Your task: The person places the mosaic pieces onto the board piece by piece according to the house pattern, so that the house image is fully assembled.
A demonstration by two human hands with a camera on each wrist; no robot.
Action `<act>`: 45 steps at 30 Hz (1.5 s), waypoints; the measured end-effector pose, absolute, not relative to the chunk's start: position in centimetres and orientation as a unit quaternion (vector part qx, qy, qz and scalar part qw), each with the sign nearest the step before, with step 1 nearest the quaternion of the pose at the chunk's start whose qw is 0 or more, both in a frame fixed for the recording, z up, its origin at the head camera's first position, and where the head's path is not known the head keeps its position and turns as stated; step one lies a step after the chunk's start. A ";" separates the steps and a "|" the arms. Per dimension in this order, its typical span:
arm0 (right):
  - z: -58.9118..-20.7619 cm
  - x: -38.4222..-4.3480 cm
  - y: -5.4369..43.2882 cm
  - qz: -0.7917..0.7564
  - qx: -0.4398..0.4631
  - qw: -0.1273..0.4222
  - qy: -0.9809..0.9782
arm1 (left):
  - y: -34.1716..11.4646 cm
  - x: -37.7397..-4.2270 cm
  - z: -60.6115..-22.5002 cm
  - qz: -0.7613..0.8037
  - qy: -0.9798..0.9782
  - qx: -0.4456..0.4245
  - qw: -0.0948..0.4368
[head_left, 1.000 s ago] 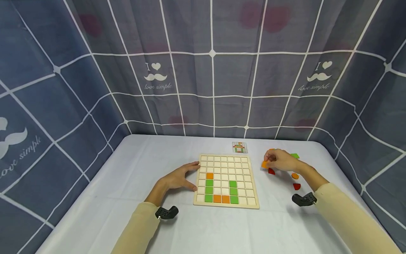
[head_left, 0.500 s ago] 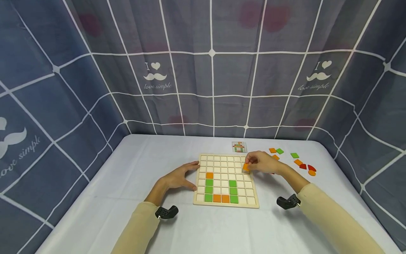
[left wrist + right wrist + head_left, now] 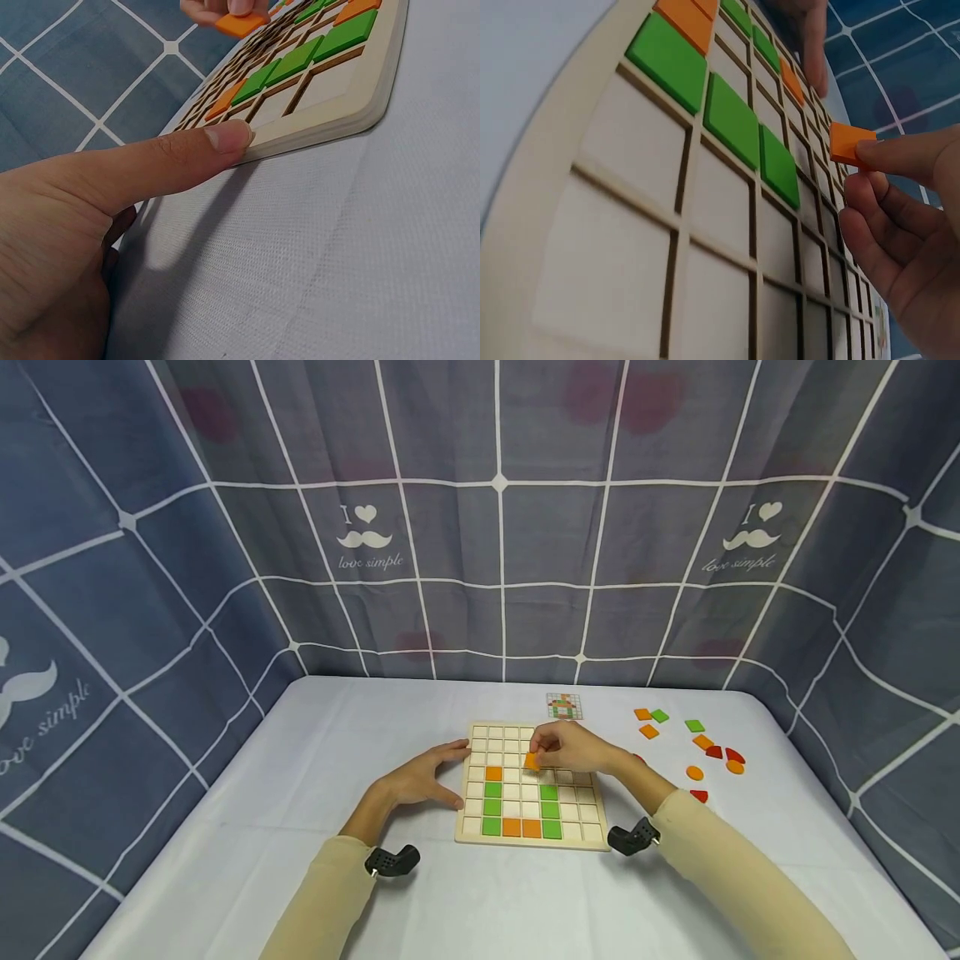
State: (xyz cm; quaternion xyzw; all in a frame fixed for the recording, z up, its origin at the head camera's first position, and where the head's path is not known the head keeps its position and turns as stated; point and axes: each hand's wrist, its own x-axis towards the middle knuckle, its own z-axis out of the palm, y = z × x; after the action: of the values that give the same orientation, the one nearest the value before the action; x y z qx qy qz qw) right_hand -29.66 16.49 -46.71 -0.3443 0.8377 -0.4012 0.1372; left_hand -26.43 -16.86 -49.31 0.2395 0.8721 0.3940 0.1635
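In the head view my right hand (image 3: pixel 573 747) pinches an orange square tile (image 3: pixel 532 761) over the upper middle of a wooden grid board (image 3: pixel 525 844). The right wrist view shows this orange tile (image 3: pixel 850 144) between thumb and fingers, raised above the cells. My left hand (image 3: pixel 416 781) stays at the board's left side, fingers spread, and its thumb (image 3: pixel 187 161) touches the board's edge in the left wrist view. Set in the grid are a left column of green tiles (image 3: pixel 492 807) topped by an orange one (image 3: pixel 493 773), two orange tiles at the bottom, and a right green column (image 3: pixel 550 810).
A small pattern card (image 3: pixel 564 706) lies behind the board on the white tablecloth (image 3: pixel 360 718). Loose tiles are scattered to the right, among them a green one (image 3: pixel 695 726), an orange disc (image 3: pixel 695 773) and a red piece (image 3: pixel 699 796). A dark checked curtain (image 3: pixel 450 527) surrounds the table.
My right hand has carried the orange square tile leftward from the loose pieces to over the board's middle. The left hand has stayed at the board's left edge.
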 end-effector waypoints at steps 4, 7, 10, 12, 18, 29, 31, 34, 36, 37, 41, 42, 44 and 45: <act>-46.8 -29.5 15.0 -0.401 -0.345 0.153 0.835 | -16.9 -26.5 -49.3 0.393 0.873 0.240 0.164; -46.8 -29.4 14.2 -0.401 -0.343 0.159 0.834 | -17.0 -26.5 -49.3 0.390 0.874 0.237 0.166; -47.0 -29.4 13.7 -0.400 -0.346 0.159 0.834 | -17.0 -26.5 -49.3 0.390 0.874 0.235 0.168; -47.2 -29.5 13.5 -0.398 -0.348 0.158 0.834 | -17.0 -26.5 -49.3 0.393 0.873 0.236 0.168; -47.3 -29.4 13.1 -0.396 -0.352 0.156 0.834 | -17.0 -26.4 -49.2 0.395 0.871 0.240 0.168; -47.4 -29.3 12.8 -0.364 -0.364 0.145 0.845 | -16.9 -26.4 -49.3 0.394 0.871 0.240 0.168; -47.4 -29.2 12.8 -0.353 -0.369 0.136 0.849 | -16.9 -26.4 -49.3 0.394 0.871 0.241 0.167; -47.3 -29.1 12.7 -0.328 -0.376 0.122 0.858 | -16.9 -26.4 -49.3 0.393 0.871 0.243 0.166; -47.1 -29.0 12.7 -0.316 -0.381 0.114 0.861 | -16.9 -26.4 -49.3 0.393 0.872 0.242 0.166; -47.1 -28.9 12.7 -0.311 -0.383 0.113 0.862 | -16.9 -26.4 -49.3 0.392 0.872 0.242 0.166; -46.8 -28.9 12.8 -0.307 -0.392 0.113 0.860 | -16.8 -26.4 -49.3 0.390 0.874 0.238 0.166; -46.8 -28.9 12.9 -0.308 -0.393 0.115 0.859 | -16.9 -26.4 -49.3 0.391 0.874 0.237 0.166; -46.7 -28.9 13.2 -0.314 -0.392 0.122 0.856 | -16.8 -26.4 -49.4 0.392 0.874 0.236 0.166; -46.7 -28.9 13.4 -0.315 -0.390 0.125 0.856 | -16.8 -26.5 -49.4 0.392 0.873 0.236 0.167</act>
State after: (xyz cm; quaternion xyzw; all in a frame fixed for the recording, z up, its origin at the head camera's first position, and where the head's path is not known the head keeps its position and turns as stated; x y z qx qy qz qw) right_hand -28.93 13.41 -46.72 -0.3902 0.8562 -0.3146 0.1250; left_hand -26.45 -16.84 -49.43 0.2362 0.8731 0.3925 0.1669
